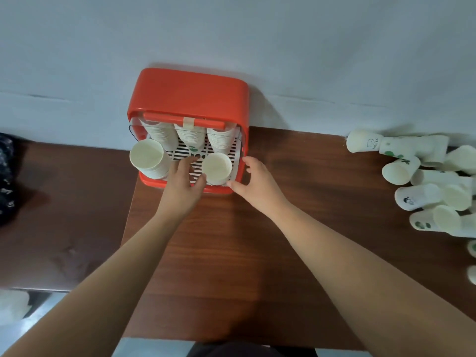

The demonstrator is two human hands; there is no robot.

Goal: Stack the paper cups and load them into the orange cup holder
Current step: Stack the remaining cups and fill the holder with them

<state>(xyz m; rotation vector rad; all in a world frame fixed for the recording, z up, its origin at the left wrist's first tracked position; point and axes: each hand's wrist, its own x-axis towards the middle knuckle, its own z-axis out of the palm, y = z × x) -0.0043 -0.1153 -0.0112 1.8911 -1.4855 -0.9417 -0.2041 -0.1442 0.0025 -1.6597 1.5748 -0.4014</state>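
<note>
The orange cup holder (189,95) stands against the wall at the back of the brown table, its front open over a white slatted tray (233,150). Three stacks of white paper cups (192,136) fill its back row, and a tall stack (149,158) stands front left. A short stack (217,168) sits front middle on the tray. My left hand (184,177) is on that stack's left side, thumb against its wall. My right hand (257,180) is just right of it with relaxed fingers, thumb near the stack's base at the tray's front edge.
A heap of loose paper cups (427,184) lies on its side at the table's right end, some printed with green dots. A dark patterned object (5,176) shows at the left edge. Bare brown tabletop (231,253) stretches in front of the holder.
</note>
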